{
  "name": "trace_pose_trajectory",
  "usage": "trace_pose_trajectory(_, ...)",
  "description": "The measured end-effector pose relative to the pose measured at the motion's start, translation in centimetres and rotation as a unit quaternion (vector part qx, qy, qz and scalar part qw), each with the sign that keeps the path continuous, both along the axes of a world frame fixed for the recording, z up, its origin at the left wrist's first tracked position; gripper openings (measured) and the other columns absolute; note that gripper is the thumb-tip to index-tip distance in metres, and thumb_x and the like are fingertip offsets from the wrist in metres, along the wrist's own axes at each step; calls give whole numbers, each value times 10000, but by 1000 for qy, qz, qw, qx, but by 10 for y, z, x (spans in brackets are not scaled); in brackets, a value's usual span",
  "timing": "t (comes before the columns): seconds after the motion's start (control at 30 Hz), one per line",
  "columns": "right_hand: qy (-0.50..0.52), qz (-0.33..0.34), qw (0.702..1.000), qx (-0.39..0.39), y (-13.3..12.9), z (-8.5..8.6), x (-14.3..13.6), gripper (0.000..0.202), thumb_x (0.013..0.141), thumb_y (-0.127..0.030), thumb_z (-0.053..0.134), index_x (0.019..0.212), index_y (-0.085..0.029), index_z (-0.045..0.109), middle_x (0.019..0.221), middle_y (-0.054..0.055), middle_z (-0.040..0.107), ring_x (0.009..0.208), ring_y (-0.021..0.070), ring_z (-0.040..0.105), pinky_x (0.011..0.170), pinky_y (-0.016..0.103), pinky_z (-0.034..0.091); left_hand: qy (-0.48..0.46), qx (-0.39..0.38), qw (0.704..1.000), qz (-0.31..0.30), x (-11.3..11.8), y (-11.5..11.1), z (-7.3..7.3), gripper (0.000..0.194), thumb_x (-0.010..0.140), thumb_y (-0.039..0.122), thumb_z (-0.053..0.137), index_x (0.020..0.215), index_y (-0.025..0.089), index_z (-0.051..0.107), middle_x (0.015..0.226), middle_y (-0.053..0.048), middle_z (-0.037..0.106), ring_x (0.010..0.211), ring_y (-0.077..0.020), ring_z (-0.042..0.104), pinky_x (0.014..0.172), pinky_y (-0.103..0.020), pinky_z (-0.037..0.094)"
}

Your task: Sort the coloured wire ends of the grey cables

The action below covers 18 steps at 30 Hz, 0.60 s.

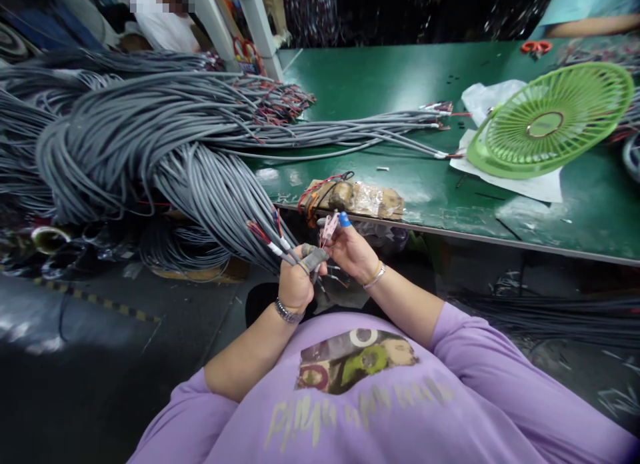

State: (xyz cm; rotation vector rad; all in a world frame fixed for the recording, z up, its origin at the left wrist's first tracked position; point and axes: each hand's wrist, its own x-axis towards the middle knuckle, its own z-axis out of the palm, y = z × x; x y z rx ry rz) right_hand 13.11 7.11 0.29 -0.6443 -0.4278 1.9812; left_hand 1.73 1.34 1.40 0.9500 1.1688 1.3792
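Cable ends with red and blue wires jut from the closed left hand of a person in a lilac top, at the center of the head camera's view. The right hand, a blue cover on one fingertip, is half curled beside it, its fingers at a small pale pink piece; whether they pinch it cannot be told. A heavy bundle of grey cables fills the left and upper left of the frame, part of it lying across a green desk. Just above the hands, a cardboard piece lies at the desk's near edge. A green fan sits tilted at right on white paper, with red-handled scissors at upper right.
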Motion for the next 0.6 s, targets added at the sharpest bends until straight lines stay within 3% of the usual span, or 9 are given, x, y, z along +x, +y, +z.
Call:
trace_pose_trajectory(0.2, -13, 79, 997, -9, -8, -9, 17, 498, 761, -663, 633, 831, -171, 670, 776, 19, 645, 618, 98, 543, 586, 221, 473, 14, 5, 1000, 3, -9, -9, -7, 283, 719, 330, 719, 554, 177, 548, 465, 15, 552, 402, -75, 433, 408, -219, 270)
trace_pose_trajectory(0.37, -88, 164, 979, 81, -16, -8, 39, 495, 621, -545, 811, 881, -138, 706, 853, 58, 693, 680, 112, 597, 640, 245, 523, 45, 14, 999, -1, -16, -17, -15, 253, 730, 340, 722, 590, 175, 591, 482, 9, 582, 405, -77, 430, 420, -227, 283)
trace_pose_trajectory(0.47, -143, 171, 965, 138, -19, -3, 45, 416, 603, -416, 857, 882, -141, 715, 833, 42, 697, 669, 99, 589, 625, 220, 508, 57, 20, 998, -11, -17, -20, -18, 233, 735, 333, 730, 608, 171, 620, 498, 4, 601, 425, -80, 457, 437, -221, 315)
trace_pose_trajectory(0.6, -190, 147, 953, 187, -23, 4, 41, 329, 641, -372, 832, 838, -135, 717, 766, 21, 678, 655, 90, 569, 615, 206, 472, 89, 39, 995, -29, -17, -22, -20, 231, 765, 309, 715, 601, 168, 633, 535, -7, 630, 478, -94, 518, 503, -225, 399)
